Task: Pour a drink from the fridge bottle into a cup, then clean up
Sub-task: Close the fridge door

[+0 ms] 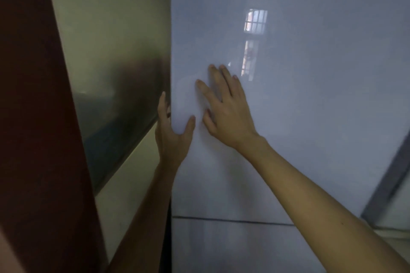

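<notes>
Nearest in the head view: two bare forearms reaching up from the bottom edge toward a glossy pale-blue upper fridge door [310, 117]. A seam below it separates a lower fridge door [221, 250], shut. The person's left hand [172, 137] is clamped on the upper door's left edge [171, 51], thumb on the front face, fingers [163, 106] wrapped around the side into the gap. That's a closed pinch on the edge, not on any handle; none is visible. The right hand [224, 106] lies flat and splayed on the door face just beside the left, palm on the panel, holding nothing. To the left of the door, near to far: a dark red-brown panel [33, 117], then a brushed-metal surface [115, 62]. Far point: a barred window reflection [255, 22] on the door, which shows how slick the finish is. The fridge bottle is not in view, presumably behind this door; no cup is visible either. Judgement: the task is at its first step, the door not visibly open. The door is probably stiff, fairly heavy, and held by a magnetic seal, so it should break loose suddenly. The flat right palm gets no pull on that gloss, only bracing. Real purchase is the left-edge grip; pull there, fingers behind the lip. Risk: fingers slipping off the smooth edge, or the door swinging into that red-brown panel.
</notes>
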The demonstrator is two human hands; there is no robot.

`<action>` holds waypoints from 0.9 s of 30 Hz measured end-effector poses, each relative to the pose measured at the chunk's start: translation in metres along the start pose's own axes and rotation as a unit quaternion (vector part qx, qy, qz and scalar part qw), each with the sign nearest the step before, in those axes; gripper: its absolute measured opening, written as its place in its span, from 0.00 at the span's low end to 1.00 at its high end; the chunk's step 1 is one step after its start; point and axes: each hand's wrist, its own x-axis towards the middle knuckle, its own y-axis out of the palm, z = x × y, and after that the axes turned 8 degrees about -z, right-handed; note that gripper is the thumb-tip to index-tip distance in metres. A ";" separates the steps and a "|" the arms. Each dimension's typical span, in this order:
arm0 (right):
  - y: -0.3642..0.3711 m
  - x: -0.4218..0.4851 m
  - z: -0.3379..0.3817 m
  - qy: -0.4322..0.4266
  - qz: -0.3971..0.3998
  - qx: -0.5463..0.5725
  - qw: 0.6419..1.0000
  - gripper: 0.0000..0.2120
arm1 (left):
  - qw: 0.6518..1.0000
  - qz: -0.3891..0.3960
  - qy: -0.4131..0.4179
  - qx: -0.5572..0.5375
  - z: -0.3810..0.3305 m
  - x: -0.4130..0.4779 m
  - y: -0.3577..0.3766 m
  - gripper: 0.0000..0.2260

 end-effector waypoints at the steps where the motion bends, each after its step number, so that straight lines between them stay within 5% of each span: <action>1: -0.005 -0.007 -0.001 0.006 0.018 0.003 1.000 0.31 | 1.000 0.000 -0.006 0.004 -0.003 -0.003 -0.002 0.39; 8: -0.050 -0.061 -0.003 0.094 0.162 0.031 0.982 0.34 | 0.990 0.090 0.010 0.111 -0.042 -0.048 -0.023 0.37; 13: -0.109 -0.123 0.007 0.177 0.295 0.080 0.936 0.34 | 0.963 0.155 0.006 0.220 -0.067 -0.116 -0.054 0.36; 18: -0.177 -0.213 0.031 0.206 0.367 0.127 0.898 0.29 | 0.875 0.337 -0.023 0.346 -0.080 -0.204 -0.091 0.32; 27: -0.280 -0.344 0.083 0.220 0.426 0.179 0.859 0.25 | 0.774 0.428 -0.034 0.464 -0.127 -0.353 -0.167 0.27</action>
